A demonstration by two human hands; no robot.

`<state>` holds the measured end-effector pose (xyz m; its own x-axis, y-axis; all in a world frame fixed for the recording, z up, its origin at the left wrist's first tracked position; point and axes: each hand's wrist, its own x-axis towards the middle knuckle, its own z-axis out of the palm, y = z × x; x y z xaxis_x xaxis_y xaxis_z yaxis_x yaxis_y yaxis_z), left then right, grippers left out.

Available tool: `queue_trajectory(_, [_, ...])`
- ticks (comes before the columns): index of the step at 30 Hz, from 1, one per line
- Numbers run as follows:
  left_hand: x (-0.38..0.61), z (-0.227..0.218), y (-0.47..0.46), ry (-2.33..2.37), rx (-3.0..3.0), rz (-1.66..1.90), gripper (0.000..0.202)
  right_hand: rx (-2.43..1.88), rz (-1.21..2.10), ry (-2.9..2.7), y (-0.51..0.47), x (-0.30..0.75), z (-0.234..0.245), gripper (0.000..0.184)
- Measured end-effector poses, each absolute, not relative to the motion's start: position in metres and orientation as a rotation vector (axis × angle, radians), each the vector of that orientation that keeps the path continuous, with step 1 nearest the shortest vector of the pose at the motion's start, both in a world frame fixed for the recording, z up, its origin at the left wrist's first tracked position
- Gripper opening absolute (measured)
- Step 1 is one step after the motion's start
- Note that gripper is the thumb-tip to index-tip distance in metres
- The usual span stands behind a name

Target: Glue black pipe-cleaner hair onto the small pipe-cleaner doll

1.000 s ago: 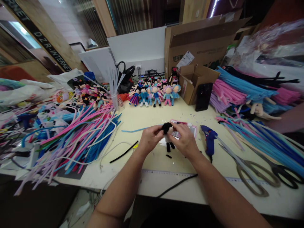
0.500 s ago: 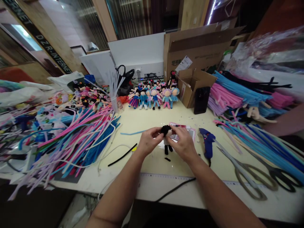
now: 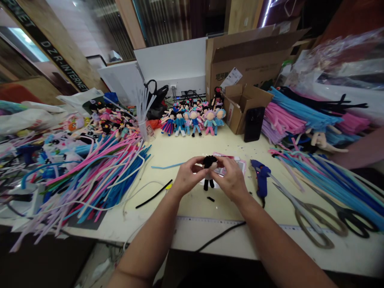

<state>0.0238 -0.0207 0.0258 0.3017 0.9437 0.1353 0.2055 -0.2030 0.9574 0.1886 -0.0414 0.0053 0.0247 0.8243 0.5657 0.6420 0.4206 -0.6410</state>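
Black-haired doll (image 3: 209,166), blue glue gun (image 3: 261,178) (pale yellow table (image 3: 192,202))

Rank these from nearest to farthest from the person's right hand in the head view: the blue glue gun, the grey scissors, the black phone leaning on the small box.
1. Blue glue gun: lying just to the right of the right hand.
2. Black phone: standing behind it, toward the back.
3. Grey scissors: farther right, near the table's front edge.

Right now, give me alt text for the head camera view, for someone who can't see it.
Two bare hands, left hand and right hand, hold a small black-haired doll over a pale table. Pipe cleaners are piled at left, a glue gun and scissors lie at right, and finished dolls stand behind.
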Motion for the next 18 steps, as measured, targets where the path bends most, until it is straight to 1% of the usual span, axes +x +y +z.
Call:
queue_trajectory(4, [0.025,0.022,-0.02,1.023,1.6,1.03,0.041,-1.245,0.332,-1.698,-0.041,0.192,0.007,0.032])
queue_trajectory(7, [0.025,0.022,-0.02,1.079,1.689,1.086,0.037,-1.19,0.589,-1.611,-0.039,0.197,0.009,0.038])
queue_trajectory(10, [0.025,0.023,-0.022,1.192,1.883,1.124,0.034,-1.143,0.877,-1.417,-0.038,0.201,0.014,0.038])
queue_trajectory(13, [0.027,0.023,-0.025,1.189,1.999,1.155,0.034,-1.057,1.104,-1.268,-0.038,0.201,0.018,0.039])
queue_trajectory(15, [0.028,0.022,-0.027,1.152,2.039,1.157,0.035,-1.036,1.174,-1.2,-0.038,0.2,0.019,0.039])
queue_trajectory(18, [0.029,0.021,-0.028,1.123,2.129,1.137,0.036,-1.059,1.187,-1.174,-0.037,0.198,0.018,0.038])
